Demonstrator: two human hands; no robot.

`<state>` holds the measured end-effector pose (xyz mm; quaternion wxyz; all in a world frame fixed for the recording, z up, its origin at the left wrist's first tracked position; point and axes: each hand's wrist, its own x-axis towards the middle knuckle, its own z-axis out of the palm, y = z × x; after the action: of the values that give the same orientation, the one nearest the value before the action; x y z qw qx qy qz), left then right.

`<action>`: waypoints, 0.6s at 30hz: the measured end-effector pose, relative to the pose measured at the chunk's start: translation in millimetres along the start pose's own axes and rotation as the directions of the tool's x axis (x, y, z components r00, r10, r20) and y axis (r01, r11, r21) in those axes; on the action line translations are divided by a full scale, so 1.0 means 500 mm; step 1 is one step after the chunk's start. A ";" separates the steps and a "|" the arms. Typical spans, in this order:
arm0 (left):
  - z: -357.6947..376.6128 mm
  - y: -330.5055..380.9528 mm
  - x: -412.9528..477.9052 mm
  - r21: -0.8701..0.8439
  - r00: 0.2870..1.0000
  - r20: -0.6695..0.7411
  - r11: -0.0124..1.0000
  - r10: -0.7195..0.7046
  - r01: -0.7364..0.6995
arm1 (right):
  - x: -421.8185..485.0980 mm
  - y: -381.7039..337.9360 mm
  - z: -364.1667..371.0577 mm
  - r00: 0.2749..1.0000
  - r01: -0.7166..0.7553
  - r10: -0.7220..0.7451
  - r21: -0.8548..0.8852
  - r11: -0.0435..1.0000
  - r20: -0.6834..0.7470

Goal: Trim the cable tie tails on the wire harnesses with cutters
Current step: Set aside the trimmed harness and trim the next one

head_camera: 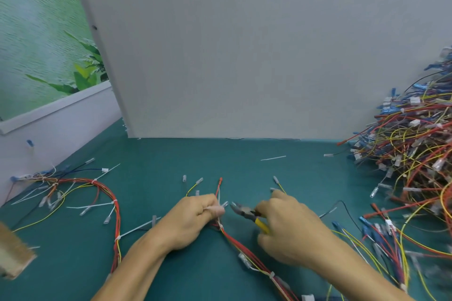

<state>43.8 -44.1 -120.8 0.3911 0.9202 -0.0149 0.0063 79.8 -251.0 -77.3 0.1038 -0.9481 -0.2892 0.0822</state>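
Observation:
My left hand [193, 220] grips a red and yellow wire harness [244, 249] near a white cable tie, its fingers curled round the bundle. A white tie tail [219, 197] stands up from my fist. My right hand [288, 230] holds yellow-handled cutters [247, 214], whose jaws point left and sit slightly apart, a short way right of the tie tail. The harness runs down and right toward the frame's bottom edge.
Another harness [97, 193] with uncut white tie tails lies at the left on the green table [171, 166]. A big heap of harnesses [415, 144] fills the right side. A cut tie tail [273, 158] lies farther back. A grey panel [244, 56] stands behind.

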 end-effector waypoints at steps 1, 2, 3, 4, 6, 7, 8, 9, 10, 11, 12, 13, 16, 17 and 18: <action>0.002 -0.001 0.002 0.014 1.000 -0.015 1.000 -0.002 0.002 | -0.007 -0.005 0.000 1.000 0.008 -0.008 -0.067 0.998 0.006; 0.004 -0.002 0.003 0.030 1.000 -0.027 1.000 0.005 -0.004 | -0.012 -0.012 0.000 1.000 0.022 -0.020 -0.112 0.993 0.016; 0.006 -0.003 0.003 0.043 0.999 -0.034 0.999 0.016 -0.015 | -0.015 -0.020 0.000 0.999 0.036 -0.032 -0.137 0.990 0.032; 0.008 -0.003 0.004 0.052 0.999 -0.039 0.998 0.027 -0.025 | -0.017 -0.027 -0.001 0.998 0.049 -0.042 -0.150 0.988 0.050; 0.010 -0.004 0.005 0.060 0.998 -0.046 0.998 0.032 -0.030 | -0.017 -0.037 -0.002 0.996 0.066 -0.055 -0.164 0.984 0.075; 0.010 -0.005 0.005 0.059 0.998 -0.049 0.998 0.031 -0.028 | -0.016 -0.039 -0.002 0.995 0.069 -0.055 -0.171 0.983 0.083; 0.010 -0.005 0.005 0.058 0.998 -0.053 0.998 0.030 -0.026 | -0.014 -0.040 -0.002 0.995 0.070 -0.056 -0.176 0.982 0.087; 0.010 -0.005 0.005 0.059 0.998 -0.057 0.998 0.030 -0.026 | -0.013 -0.042 -0.002 0.994 0.071 -0.056 -0.179 0.981 0.090; 0.010 -0.004 0.006 0.060 0.998 -0.059 0.998 0.031 -0.028 | -0.012 -0.043 -0.002 0.994 0.070 -0.053 -0.183 0.981 0.096; 0.010 -0.004 0.006 0.061 0.998 -0.061 0.998 0.033 -0.029 | -0.011 -0.044 -0.002 0.994 0.070 -0.051 -0.190 0.979 0.101; 0.011 -0.003 0.006 0.061 0.998 -0.062 0.998 0.033 -0.029 | -0.010 -0.046 -0.001 0.993 0.072 -0.051 -0.199 0.977 0.107; 0.011 -0.003 0.005 0.061 0.997 -0.065 0.998 0.031 -0.027 | -0.009 -0.047 -0.001 0.992 0.075 -0.053 -0.210 0.975 0.110; 0.011 -0.004 0.006 0.065 0.997 -0.077 0.998 0.029 -0.024 | -0.005 -0.049 -0.001 0.992 0.085 -0.061 -0.239 0.967 0.107; 0.011 -0.004 0.006 0.066 0.996 -0.080 0.998 0.029 -0.024 | -0.005 -0.050 0.000 0.993 0.087 -0.063 -0.245 0.966 0.105; 0.012 -0.004 0.007 0.065 0.996 -0.083 0.998 0.029 -0.024 | -0.004 -0.050 0.001 0.993 0.090 -0.067 -0.250 0.964 0.099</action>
<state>47.1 -46.8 -126.3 0.3616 0.9309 -0.0105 0.0509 64.8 -231.8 -71.4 -0.0282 -0.9366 -0.3392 0.0829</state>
